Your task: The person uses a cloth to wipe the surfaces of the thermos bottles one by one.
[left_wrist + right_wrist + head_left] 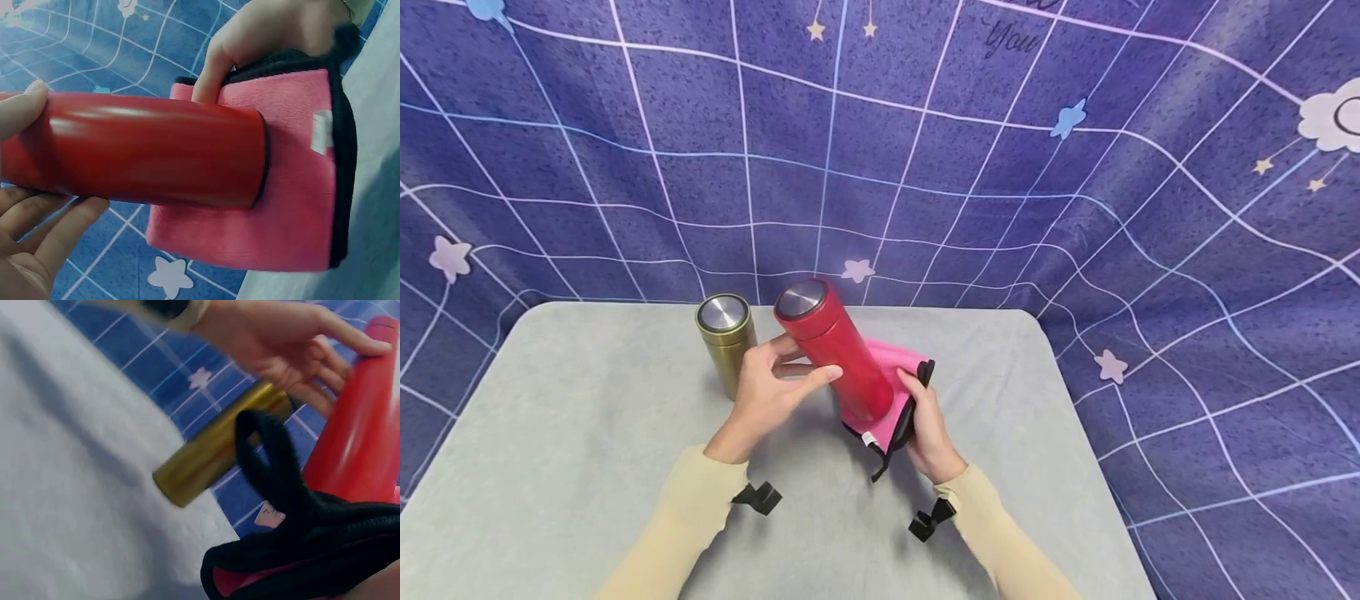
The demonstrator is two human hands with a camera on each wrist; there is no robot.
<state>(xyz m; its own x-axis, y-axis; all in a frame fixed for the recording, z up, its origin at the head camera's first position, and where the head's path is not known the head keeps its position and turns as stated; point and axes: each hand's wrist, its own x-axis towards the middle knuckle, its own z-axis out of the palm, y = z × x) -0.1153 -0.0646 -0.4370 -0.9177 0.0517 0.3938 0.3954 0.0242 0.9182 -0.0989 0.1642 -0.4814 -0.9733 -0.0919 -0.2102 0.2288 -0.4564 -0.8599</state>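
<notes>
A red thermos flask (842,354) with a steel-topped lid is tilted above the table, its top leaning left. My left hand (771,383) grips it from the left, thumb on the near side and fingers behind. In my right hand (928,429) is a pink cloth (287,206) with black edging, a small white tag and a black loop (269,450). The cloth lies against the lower part and base of the flask. My right thumb rests on the cloth's upper side; the other right fingers are mostly hidden beneath it.
A gold thermos flask (726,342) stands upright on the grey-covered table (587,400), just left of my left hand. Behind the table hangs a purple-blue curtain (790,108) with grid lines and stars. Black straps with small mounts (760,497) sit on both wrists.
</notes>
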